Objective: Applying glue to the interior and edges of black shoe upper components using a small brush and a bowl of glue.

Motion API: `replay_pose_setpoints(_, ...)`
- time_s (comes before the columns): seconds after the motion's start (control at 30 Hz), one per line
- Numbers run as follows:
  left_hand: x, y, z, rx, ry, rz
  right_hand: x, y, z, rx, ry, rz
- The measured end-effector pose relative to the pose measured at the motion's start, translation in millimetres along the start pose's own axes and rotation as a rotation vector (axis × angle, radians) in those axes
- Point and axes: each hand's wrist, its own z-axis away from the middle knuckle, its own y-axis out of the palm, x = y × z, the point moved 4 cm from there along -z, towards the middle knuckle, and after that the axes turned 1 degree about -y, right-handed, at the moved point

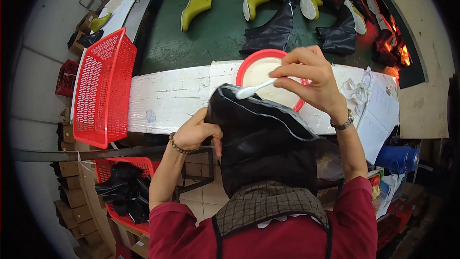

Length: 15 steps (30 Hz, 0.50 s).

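My left hand [194, 132] grips a black leather boot upper [258, 129] at its left side, thumb and fingers closed on it. A pale line runs along the upper's spread edge. Pinched in my right hand [311, 76] is a small white brush [258, 88], like a toothbrush. Its head lies at the upper's top left edge; the bristles are hidden. Behind the upper, partly covered by it and by my right hand, stands a red bowl [245, 63] with a creamy white liquid [261, 72] in it.
Yellow shoe lasts [196, 9] and black boot uppers [270, 29] lie on the green surface [167, 48], with an orange glow at far right. A red basket [103, 91] stands left; a lower one [153, 168] holds black uppers. A blue flask [397, 158] is at right.
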Motion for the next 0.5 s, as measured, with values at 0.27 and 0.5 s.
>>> replay_pose_setpoints(0.27, -41, -56, -18, -0.262, 0.311, 0.529, -136, 18, 159, -0.499, 0.926, -0.465)
replay_pose_setpoints(0.5, -46, -139, -145, -0.276, 0.323, 0.770, -135, 53, 188, -0.630, 1.008, -0.457)
